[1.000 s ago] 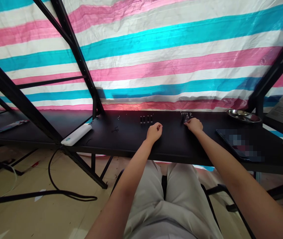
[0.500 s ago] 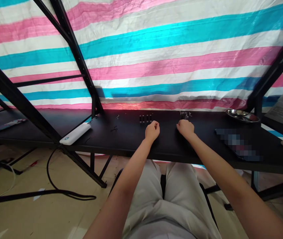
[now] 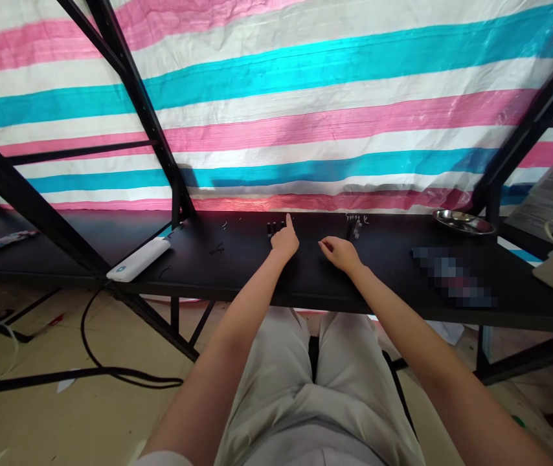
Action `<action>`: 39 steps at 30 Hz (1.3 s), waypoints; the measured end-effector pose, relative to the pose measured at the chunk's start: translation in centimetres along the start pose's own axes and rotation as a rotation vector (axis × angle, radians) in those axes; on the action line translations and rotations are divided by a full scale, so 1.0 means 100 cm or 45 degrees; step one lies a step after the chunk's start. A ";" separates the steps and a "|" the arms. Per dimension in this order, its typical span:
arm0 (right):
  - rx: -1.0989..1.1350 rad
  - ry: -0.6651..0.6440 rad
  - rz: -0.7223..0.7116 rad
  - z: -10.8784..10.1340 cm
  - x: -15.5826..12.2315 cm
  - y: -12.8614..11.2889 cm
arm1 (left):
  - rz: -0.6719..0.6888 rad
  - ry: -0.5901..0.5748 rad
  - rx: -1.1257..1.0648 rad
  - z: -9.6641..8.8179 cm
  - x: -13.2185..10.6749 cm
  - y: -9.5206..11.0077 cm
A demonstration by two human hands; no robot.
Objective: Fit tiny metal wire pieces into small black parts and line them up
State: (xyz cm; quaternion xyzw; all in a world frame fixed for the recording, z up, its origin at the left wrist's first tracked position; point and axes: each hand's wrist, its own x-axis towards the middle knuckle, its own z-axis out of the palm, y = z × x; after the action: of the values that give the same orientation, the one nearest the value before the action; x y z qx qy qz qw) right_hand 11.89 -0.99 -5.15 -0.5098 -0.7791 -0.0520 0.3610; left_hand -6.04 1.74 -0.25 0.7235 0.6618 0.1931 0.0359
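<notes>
My left hand (image 3: pixel 285 241) is over the black table, index finger stretched forward and the other fingers curled. It partly covers a row of small dark cylinders with pale ends (image 3: pixel 271 229), and nothing shows in its grasp. To its right, my right hand (image 3: pixel 340 252) has its thumb and fingers pinched together; anything between them is too small to make out. Just beyond that hand stand more small dark and clear pieces (image 3: pixel 357 228). Behind these lies a line of tiny white curled bits (image 3: pixel 355 218).
Thin black strips (image 3: pixel 217 248) lie left of my hands. Farther left, a white power bank (image 3: pixel 139 259) rests beside a slanting black frame bar (image 3: pixel 57 207). On the right are a round metal dish (image 3: pixel 463 222) and a blurred flat object (image 3: pixel 454 277). Striped sheeting (image 3: pixel 329 129) hangs behind.
My left index finger has straightened out from a closed hand. My right hand has moved left and nearer, away from the pieces at the right. The view has shifted slightly.
</notes>
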 end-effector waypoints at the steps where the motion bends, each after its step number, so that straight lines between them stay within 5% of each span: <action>1: 0.000 -0.006 -0.010 0.001 0.000 0.000 | 0.003 -0.027 0.044 0.000 0.004 0.000; 13: 0.009 -0.012 -0.003 0.004 0.001 0.004 | 0.190 0.025 0.191 0.005 0.011 0.000; 20: -0.003 -0.035 0.015 0.001 0.001 0.002 | 0.114 0.043 0.014 0.014 0.002 -0.006; 32: 0.007 -0.056 0.032 0.001 0.001 0.000 | -0.127 -0.031 -0.051 -0.008 0.006 -0.026; 39: 0.002 -0.056 0.029 -0.001 0.000 -0.002 | -0.051 -0.051 0.027 -0.004 0.004 -0.031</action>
State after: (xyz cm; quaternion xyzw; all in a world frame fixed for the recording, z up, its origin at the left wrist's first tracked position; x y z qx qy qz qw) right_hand 11.78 -1.07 -5.02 -0.5193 -0.7810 -0.0361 0.3449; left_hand -9.08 2.39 -0.78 0.7143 0.6772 0.1707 0.0452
